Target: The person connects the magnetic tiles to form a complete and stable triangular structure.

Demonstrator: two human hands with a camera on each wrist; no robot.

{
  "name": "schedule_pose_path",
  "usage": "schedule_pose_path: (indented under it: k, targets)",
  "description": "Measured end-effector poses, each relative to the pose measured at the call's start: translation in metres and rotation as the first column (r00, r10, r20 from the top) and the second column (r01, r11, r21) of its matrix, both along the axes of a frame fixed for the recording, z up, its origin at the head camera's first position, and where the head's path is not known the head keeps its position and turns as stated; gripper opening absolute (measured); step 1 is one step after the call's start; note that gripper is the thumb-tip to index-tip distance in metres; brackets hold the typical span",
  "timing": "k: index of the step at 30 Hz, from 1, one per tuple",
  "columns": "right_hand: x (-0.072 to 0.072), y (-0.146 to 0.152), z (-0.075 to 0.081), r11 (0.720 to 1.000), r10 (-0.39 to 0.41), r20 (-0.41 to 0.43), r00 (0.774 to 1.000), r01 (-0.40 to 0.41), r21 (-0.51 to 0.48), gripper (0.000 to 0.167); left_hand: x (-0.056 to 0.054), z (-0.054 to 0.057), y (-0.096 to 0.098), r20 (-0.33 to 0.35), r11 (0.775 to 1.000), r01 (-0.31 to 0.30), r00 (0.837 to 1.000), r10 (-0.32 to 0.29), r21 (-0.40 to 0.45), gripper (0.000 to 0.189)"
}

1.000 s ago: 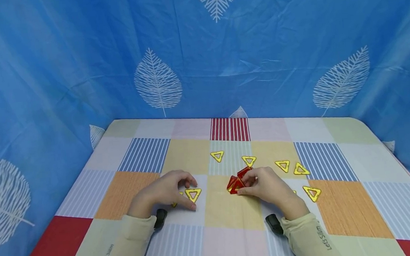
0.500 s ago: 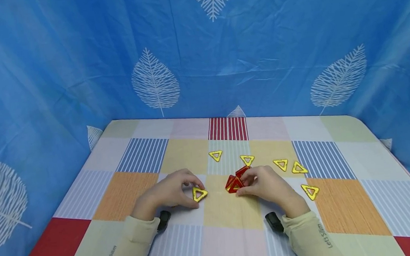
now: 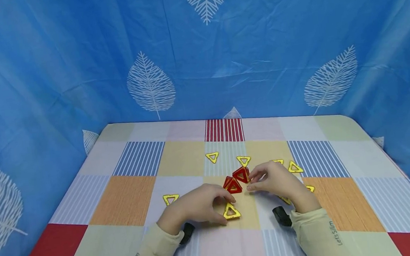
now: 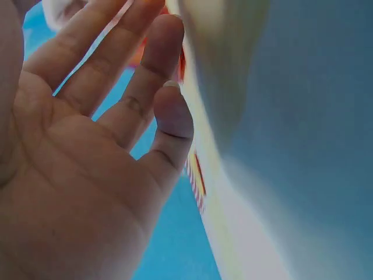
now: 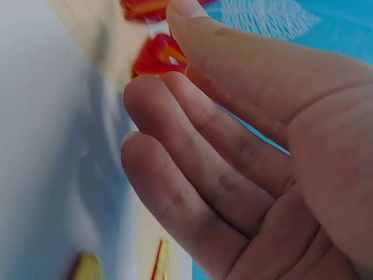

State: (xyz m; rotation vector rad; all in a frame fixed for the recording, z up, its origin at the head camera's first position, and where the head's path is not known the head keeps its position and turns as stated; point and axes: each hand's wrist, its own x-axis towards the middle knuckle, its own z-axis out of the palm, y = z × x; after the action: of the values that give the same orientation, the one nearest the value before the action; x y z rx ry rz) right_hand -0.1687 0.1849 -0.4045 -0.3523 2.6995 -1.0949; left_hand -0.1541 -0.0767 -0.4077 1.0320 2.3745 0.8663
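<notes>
In the head view my left hand [image 3: 202, 203] pinches a yellow triangle tile [image 3: 232, 216] between thumb and finger, low over the near middle of the table. That tile is out of sight in the left wrist view, where palm and bent fingers [image 4: 163, 111] fill the left side. Just beyond it stand red triangle tiles, a small tilted cluster [image 3: 234, 191] and another red piece [image 3: 236, 174] behind and right of it. My right hand [image 3: 277, 178] has its fingertips at the right edge of that piece, fingers loosely bent. The right wrist view shows red tiles [image 5: 157, 61] past the fingertips.
Yellow triangle tiles lie flat around: one [image 3: 170, 195] left of my left forearm, two at the back [image 3: 212, 154], several on the right [image 3: 295, 171], some partly behind my right hand. A patchwork cloth covers the table [image 3: 127, 240]. A blue curtain [image 3: 248, 38] hangs behind.
My left hand has picked up a yellow triangle tile and carried it right and nearer, beside the red cluster. My right hand has let go of the red tiles and drawn slightly right.
</notes>
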Motion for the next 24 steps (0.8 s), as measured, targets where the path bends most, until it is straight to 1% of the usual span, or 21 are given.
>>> schedule_pose_path:
  k: [3,6,8,11,15,19,24]
  targets:
    - [0.0,0.01,0.003,1.0,-0.001,-0.014,1.0,0.001,-0.002,0.027,0.003,-0.004,0.008,0.001,1.0,0.026,1.0,-0.026,-0.003,0.04]
    - [-0.001,0.02,0.004,1.0,0.006,-0.018,1.0,-0.007,-0.023,0.03,0.004,-0.007,0.01,-0.006,0.999,0.031,1.0,-0.031,-0.008,0.038]
    - [-0.001,0.028,0.005,0.999,0.005,-0.006,1.0,-0.005,-0.04,0.032,0.004,-0.008,0.01,-0.007,0.999,0.035,0.999,-0.035,-0.001,0.039]
    - [0.0,0.039,0.007,0.999,-0.014,0.015,1.0,0.015,-0.035,0.034,0.004,-0.008,0.01,-0.009,0.999,0.046,0.999,-0.046,0.007,0.043]
    - [0.004,0.055,0.012,0.999,-0.026,0.052,0.998,0.027,-0.023,0.038,0.003,-0.007,0.008,0.009,0.999,0.035,0.999,-0.035,0.003,0.047]
    - [0.009,0.071,0.015,0.999,-0.04,0.123,0.992,0.043,-0.021,0.04,0.003,-0.007,0.006,0.034,1.0,0.009,0.999,-0.009,-0.008,0.046]
    - [0.012,0.087,0.013,0.999,-0.024,0.203,0.979,0.029,-0.021,0.041,0.004,-0.009,0.004,0.065,1.0,-0.01,0.998,0.01,-0.004,0.042]
